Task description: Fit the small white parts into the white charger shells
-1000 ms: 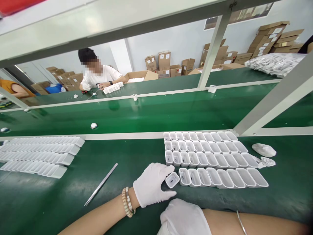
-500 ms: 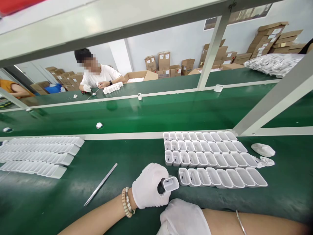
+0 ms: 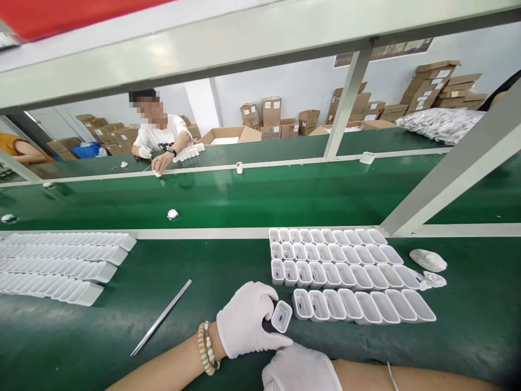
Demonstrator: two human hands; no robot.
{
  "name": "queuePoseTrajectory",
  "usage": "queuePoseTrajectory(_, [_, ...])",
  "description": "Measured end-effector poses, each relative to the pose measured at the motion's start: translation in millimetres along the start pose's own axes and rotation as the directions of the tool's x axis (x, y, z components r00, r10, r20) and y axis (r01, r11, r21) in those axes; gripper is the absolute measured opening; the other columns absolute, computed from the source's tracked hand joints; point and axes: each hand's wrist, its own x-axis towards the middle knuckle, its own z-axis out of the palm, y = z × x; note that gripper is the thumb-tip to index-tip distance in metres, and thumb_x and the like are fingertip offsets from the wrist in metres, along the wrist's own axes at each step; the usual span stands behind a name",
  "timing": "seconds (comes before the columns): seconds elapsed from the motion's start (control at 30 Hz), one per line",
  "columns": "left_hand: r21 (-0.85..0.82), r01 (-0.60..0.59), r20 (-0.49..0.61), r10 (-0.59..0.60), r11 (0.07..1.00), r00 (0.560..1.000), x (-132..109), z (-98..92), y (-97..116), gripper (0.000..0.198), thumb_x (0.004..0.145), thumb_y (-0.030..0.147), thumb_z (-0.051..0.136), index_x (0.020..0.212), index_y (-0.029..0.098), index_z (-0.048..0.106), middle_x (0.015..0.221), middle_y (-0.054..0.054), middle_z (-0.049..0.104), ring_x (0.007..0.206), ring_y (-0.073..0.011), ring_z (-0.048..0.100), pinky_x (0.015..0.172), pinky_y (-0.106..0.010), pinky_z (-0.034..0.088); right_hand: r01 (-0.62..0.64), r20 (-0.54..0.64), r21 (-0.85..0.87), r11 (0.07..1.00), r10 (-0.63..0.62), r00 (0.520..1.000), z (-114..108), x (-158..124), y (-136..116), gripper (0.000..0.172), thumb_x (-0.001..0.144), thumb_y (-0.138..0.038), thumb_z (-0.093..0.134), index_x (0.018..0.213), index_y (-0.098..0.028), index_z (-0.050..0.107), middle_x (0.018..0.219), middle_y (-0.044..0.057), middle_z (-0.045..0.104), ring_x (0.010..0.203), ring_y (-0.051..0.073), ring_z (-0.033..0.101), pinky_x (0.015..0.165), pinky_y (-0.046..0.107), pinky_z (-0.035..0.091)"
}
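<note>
Head view: saw a green bench (image 3: 203, 266) filling the near half, and past a pale rail (image 3: 203, 234) a green belt (image 3: 252, 203) running across. Saw at the right four rows of open cups (image 3: 344, 274), at the left more rows of white cups (image 3: 61, 266). Found the left hand (image 3: 249, 321) gloved, reaching in from the lower left, back upward, fingers bent toward a white cup (image 3: 281, 316), thumb stretched rightward below it, close by the right hand (image 3: 301, 369). Saw fingers and thumb spread apart, with the curled forefinger at the cup's left side; could not tell a pinch between fingers from mere touch. Noted the right hand low at the bottom edge, gloved, entering from the right, fingers hidden; could not tell its grip. Saw silvery tweezers (image 3: 161, 317) lying left of the left hand, tips toward the lower left. Placed the white cup just left of the nearest right-hand row, mouth turned up toward the camera, the mouth's long axis running up the view and leaning right at the top, with a dark slot (image 3: 280, 319) showing inside.
</note>
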Motion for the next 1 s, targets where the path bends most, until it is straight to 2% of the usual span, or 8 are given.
queuePoseTrajectory(0.1, [-0.068, 0.004, -0.005, -0.004, 0.998, 1.0, 0, -3.3, 2, 0.053, 0.052, 0.039, 0.093, 0.093, 0.019, 0.064, 0.107, -0.007, 0.07, 0.096, -0.0265, 0.068, 0.087, -0.038, 0.053, -0.036, -0.024, 0.004, 0.999, 0.036, 0.999, 4, 0, 1, 0.021, 0.081, -0.024, 0.055, 0.063, -0.023, 0.065, 0.055, -0.002, 0.061, 0.05, 0.014, 0.059, 0.045, 0.021, 0.036])
queuePoseTrajectory(0.17, [-0.063, -0.017, 0.056, 0.02, 0.998, 0.998, 1, -5.5, 3, 0.065, 0.056, 0.039, 0.092, 0.112, 0.022, 0.062, 0.107, -0.006, 0.071, 0.097, -0.0267, 0.068, 0.087, -0.038, 0.054, -0.041, -0.029, 0.011, 0.999, 0.042, 0.999, 5, 1, 1, 0.02, 0.081, -0.025, 0.056, 0.063, -0.023, 0.065, 0.054, -0.002, 0.061, 0.049, 0.014, 0.059, 0.045, 0.021, 0.036])
queuePoseTrajectory(0.23, [-0.038, -0.041, 0.087, 0.044, 0.998, 0.995, 1, -6.0, 2, 0.073, 0.058, 0.04, 0.092, 0.121, 0.024, 0.058, 0.104, -0.005, 0.071, 0.094, -0.0263, 0.069, 0.086, -0.038, 0.055, -0.039, -0.027, 0.016, 0.999, 0.04, 0.999, 4, 1, 2, 0.02, 0.081, -0.026, 0.057, 0.063, -0.023, 0.065, 0.054, -0.003, 0.061, 0.049, 0.013, 0.059, 0.045, 0.02, 0.035])
queuePoseTrajectory(0.37, [-0.044, -0.072, -0.002, 0.072, 0.996, 0.997, -4, -2.9, -1, 0.08, 0.055, 0.04, 0.094, 0.123, 0.024, 0.056, 0.105, -0.006, 0.07, 0.093, -0.0259, 0.068, 0.087, -0.04, 0.055, -0.023, -0.005, 0.005, 1.0, 0.023, 1.0, 0, -1, 2, 0.02, 0.081, -0.027, 0.056, 0.063, -0.022, 0.064, 0.056, -0.002, 0.062, 0.05, 0.013, 0.059, 0.045, 0.02, 0.036])
queuePoseTrajectory(0.5, [-0.059, -0.051, -0.081, 0.046, 0.997, 0.996, -7, -0.4, -5, 0.083, 0.055, 0.04, 0.094, 0.126, 0.024, 0.053, 0.109, -0.008, 0.068, 0.098, -0.0271, 0.067, 0.089, -0.042, 0.056, 0.02, 0.029, -0.02, 1.0, -0.019, 0.999, -8, -2, 2, 0.018, 0.079, -0.028, 0.059, 0.063, -0.021, 0.063, 0.059, -0.001, 0.064, 0.053, 0.013, 0.06, 0.046, 0.019, 0.037])
queuePoseTrajectory(0.73, [-0.011, 0.011, 0.058, -0.011, 1.0, 0.998, -1, 0.5, -3, 0.081, 0.058, 0.043, 0.091, 0.127, 0.023, 0.054, 0.112, -0.008, 0.068, 0.101, -0.0289, 0.066, 0.091, -0.045, 0.055, 0.034, 0.04, -0.052, 0.998, -0.032, 0.999, -14, 0, -4, 0.019, 0.08, -0.025, 0.057, 0.063, -0.021, 0.063, 0.058, -0.002, 0.064, 0.052, 0.013, 0.06, 0.047, 0.02, 0.038])
queuePoseTrajectory(0.87, [0.001, 0.015, 0.071, -0.015, 1.0, 0.997, -1, 0.6, -2, 0.077, 0.062, 0.044, 0.089, 0.127, 0.023, 0.055, 0.111, -0.008, 0.069, 0.099, -0.0284, 0.066, 0.091, -0.044, 0.054, 0.065, 0.039, -0.054, 0.996, -0.063, 0.997, -15, -2, -4, 0.019, 0.08, -0.025, 0.059, 0.062, -0.021, 0.062, 0.06, -0.002, 0.065, 0.056, 0.013, 0.061, 0.049, 0.02, 0.04])
queuePoseTrajectory(1.0, [0.002, 0.008, 0.079, -0.008, 1.0, 0.997, -1, -0.1, -1, 0.074, 0.062, 0.044, 0.09, 0.125, 0.023, 0.057, 0.109, -0.007, 0.07, 0.098, -0.0278, 0.066, 0.09, -0.043, 0.054, 0.096, 0.027, -0.053, 0.994, -0.095, 0.995, -17, -3, -3, 0.026, 0.081, -0.028, 0.061, 0.056, -0.021, 0.056, 0.052, -0.005, 0.059, 0.051, 0.011, 0.058, 0.046, 0.019, 0.037])
